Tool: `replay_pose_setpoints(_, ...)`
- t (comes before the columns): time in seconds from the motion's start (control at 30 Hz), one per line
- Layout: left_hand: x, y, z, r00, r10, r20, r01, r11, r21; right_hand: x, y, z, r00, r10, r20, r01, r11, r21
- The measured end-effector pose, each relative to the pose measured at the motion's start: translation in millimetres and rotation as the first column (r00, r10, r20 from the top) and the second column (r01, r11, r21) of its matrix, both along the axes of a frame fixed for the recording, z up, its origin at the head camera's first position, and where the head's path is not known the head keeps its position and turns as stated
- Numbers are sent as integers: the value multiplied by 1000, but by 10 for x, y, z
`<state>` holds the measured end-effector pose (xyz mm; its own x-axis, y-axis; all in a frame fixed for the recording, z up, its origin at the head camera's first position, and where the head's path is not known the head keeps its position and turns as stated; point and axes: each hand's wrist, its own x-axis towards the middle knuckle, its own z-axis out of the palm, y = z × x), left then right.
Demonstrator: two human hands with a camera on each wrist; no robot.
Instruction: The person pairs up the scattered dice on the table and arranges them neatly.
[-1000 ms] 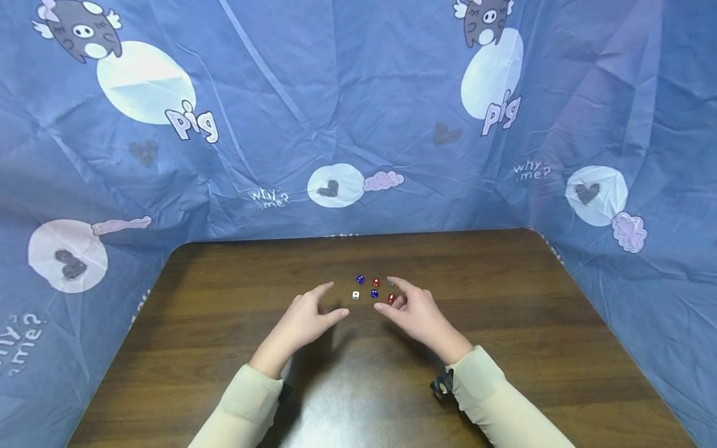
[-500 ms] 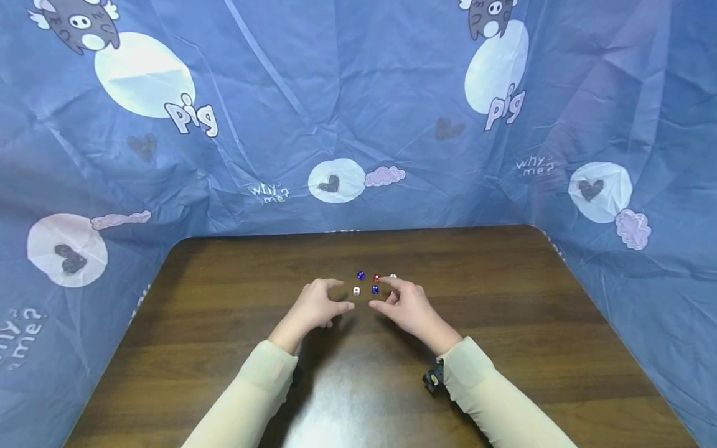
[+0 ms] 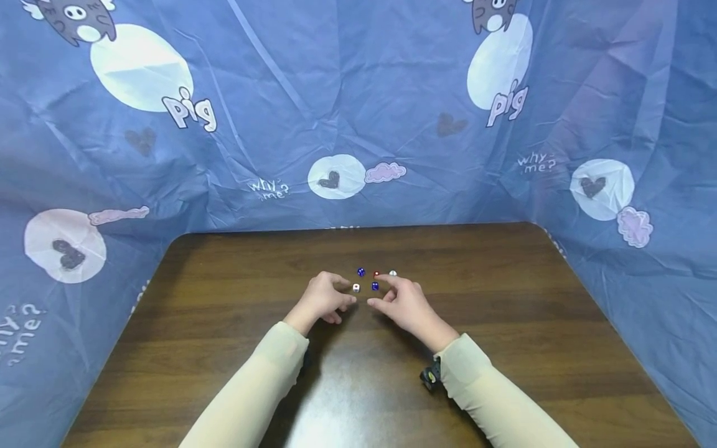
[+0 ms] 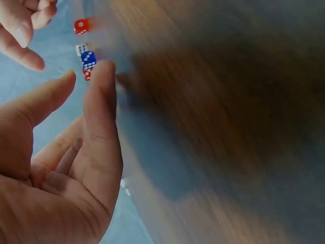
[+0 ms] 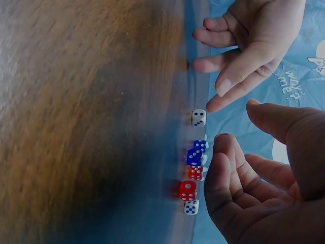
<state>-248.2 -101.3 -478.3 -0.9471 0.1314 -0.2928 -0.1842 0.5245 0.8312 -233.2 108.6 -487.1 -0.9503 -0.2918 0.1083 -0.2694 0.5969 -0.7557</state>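
Several small dice lie on the wooden table. In the head view they form two rows: a blue die (image 3: 361, 272), a red die (image 3: 376, 274) and a white die (image 3: 393, 273) behind, a white die (image 3: 356, 288) and a blue die (image 3: 375, 286) in front. Another red die (image 5: 188, 190) shows in the right wrist view; the right hand hides it in the head view. My left hand (image 3: 323, 296) is beside the front white die, thumb and forefinger apart. My right hand (image 3: 407, 305) hovers at the right of the dice, its thumb and forefinger spread too. Both hands hold nothing.
The brown wooden table (image 3: 235, 274) has rounded far corners. Blue patterned cloth (image 3: 269, 124) hangs behind it and along both sides. A dark wrist device (image 3: 430, 376) sits at the right cuff.
My left hand has moved right and forward, up to the front white die. The right hand has shifted slightly left and now covers the front red die. The dice appear unmoved.
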Motion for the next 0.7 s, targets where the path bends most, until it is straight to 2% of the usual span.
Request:
replay_pose_setpoints(0.33, -154, 92, -90, 998, 60, -12, -61, 998, -35, 7, 23, 10, 1000, -12, -21, 13, 1000, 17)
replay_pose_setpoints(0.53, -180, 131, -124, 998, 65, -25, -67, 994, -86, 0, 40, 1, 999, -21, -28, 21, 1000, 16)
replay_pose_setpoints(0.7, -182, 174, -149, 996, 53, -71, -61, 991, -120, 2, 42, -3, 1000, -18, -1, 18, 999, 33)
